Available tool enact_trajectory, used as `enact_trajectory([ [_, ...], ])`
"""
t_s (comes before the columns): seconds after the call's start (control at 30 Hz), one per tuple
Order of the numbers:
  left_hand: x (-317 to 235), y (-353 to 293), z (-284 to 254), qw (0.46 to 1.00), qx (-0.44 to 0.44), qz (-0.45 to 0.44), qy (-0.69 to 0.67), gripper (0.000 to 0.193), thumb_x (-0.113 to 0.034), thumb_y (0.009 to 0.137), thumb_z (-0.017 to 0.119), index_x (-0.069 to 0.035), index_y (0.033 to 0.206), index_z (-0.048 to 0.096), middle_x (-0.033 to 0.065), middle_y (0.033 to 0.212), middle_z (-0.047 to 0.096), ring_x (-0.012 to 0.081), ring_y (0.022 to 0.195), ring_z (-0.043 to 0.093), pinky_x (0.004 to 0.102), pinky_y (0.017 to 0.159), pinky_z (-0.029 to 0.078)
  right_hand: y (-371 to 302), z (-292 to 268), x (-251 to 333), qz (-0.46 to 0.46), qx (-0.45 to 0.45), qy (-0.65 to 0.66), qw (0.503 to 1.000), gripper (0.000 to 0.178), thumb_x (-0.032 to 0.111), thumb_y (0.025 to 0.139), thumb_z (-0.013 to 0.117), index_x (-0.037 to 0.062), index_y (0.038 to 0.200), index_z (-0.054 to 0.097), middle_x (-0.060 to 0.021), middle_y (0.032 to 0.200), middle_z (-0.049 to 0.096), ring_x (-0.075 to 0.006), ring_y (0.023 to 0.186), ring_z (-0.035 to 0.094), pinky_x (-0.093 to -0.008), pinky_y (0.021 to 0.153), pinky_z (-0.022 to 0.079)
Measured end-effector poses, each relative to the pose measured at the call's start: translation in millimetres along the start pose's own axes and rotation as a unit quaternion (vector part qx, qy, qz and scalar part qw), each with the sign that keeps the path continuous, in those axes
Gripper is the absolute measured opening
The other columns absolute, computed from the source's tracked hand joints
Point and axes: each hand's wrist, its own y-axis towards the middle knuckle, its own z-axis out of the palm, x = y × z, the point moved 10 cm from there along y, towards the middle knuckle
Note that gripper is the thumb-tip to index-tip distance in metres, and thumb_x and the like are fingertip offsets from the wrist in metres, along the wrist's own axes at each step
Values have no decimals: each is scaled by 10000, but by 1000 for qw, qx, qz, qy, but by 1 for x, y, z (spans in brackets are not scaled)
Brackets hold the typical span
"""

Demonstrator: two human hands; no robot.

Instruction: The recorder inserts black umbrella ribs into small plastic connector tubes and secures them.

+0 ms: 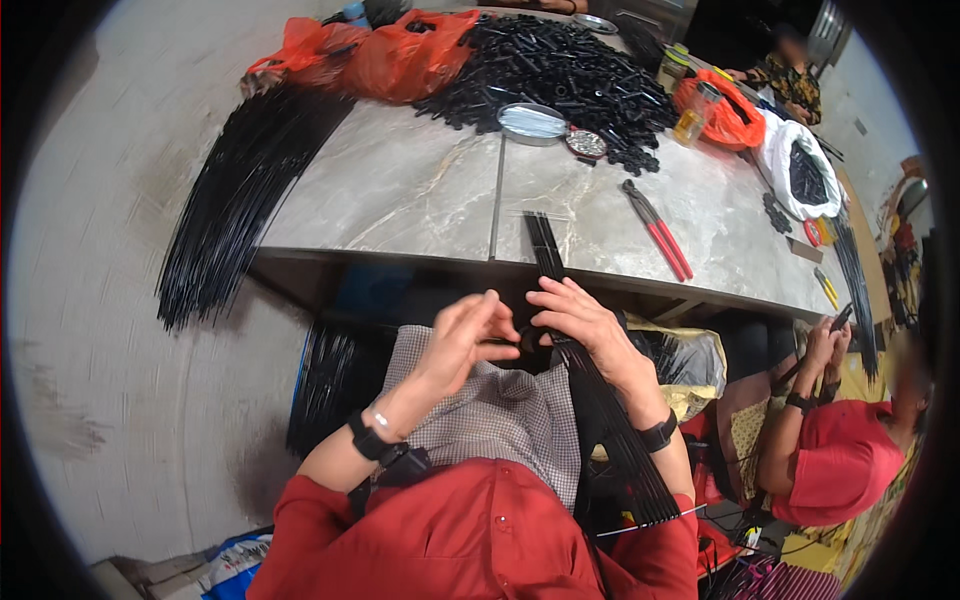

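A bundle of long, thin black rods (615,430) runs from the table's front edge down past my right side. My right hand (590,325) is closed round its upper part, fingers lying across the rods. A thin, pale wire (652,521) crosses the lower end of the bundle, and another fine wire (545,216) crosses the upper end. My left hand (465,340) is beside it over my lap, thumb and forefinger brought together in a pinch. What sits between those fingertips is too small to make out. A checked cloth (480,420) covers my lap.
The grey table (390,190) holds a heap of small black tubular parts (570,75), red-handled cutters (657,230), an oval tin of silver wires (533,123) and orange bags (415,55). More black rods (240,200) overhang its left end. Another person (835,450) sits at right.
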Motion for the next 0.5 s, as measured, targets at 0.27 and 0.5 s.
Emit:
enact_trajectory([
  [0.27,80,75,53,943,99,-132,-290,973,-827,770,346,-25,1319,399,196,1152,563,329,1119,552,533,917,465,-25,6,17,20,7,18,1000,283,57,788,565,30,1060,637,-123,1268,584,-325,1297,448,-485,1109,292],
  [0.5,101,85,70,926,55,-135,-347,893,-813,745,417,16,1037,574,162,924,643,293,888,648,473,835,539,-99,8,31,114,-65,91,987,251,46,737,642,71,984,679,-86,1172,652,-284,1266,495,-488,1109,287],
])
